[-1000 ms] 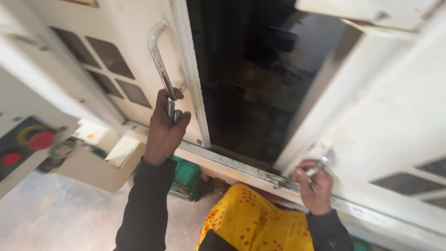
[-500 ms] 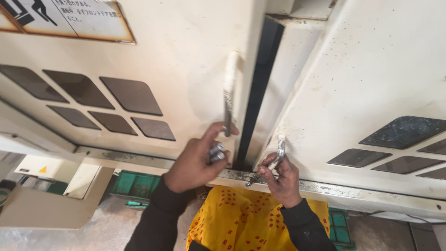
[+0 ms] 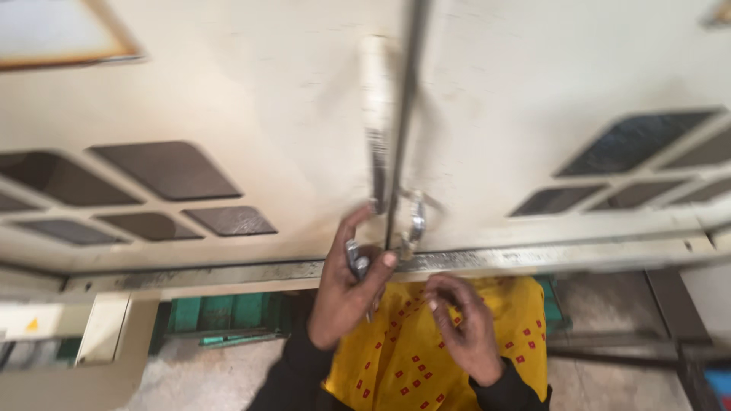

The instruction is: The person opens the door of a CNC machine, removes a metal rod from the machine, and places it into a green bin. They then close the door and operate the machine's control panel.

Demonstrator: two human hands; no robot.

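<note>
Two hands work at the foot of a pair of cream cabinet doors. Left hand (image 3: 346,293): grip clenched on the lower end of the left door handle (image 3: 376,125), just above the metal sill (image 3: 533,259). Right hand (image 3: 464,331): released, fingers loosely curled, just below the sill and apart from the right door handle (image 3: 416,222). Both doors (image 3: 228,91) meet at a thin dark seam. Diamond-shaped vents (image 3: 167,169) flank the handles; yellow patterned cloth (image 3: 403,365) lies beneath the hands.

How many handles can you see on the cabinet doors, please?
2: one long pale handle on the left door beside the seam, blurred, and one small metal loop handle on the right door, just above the left hand.
</note>
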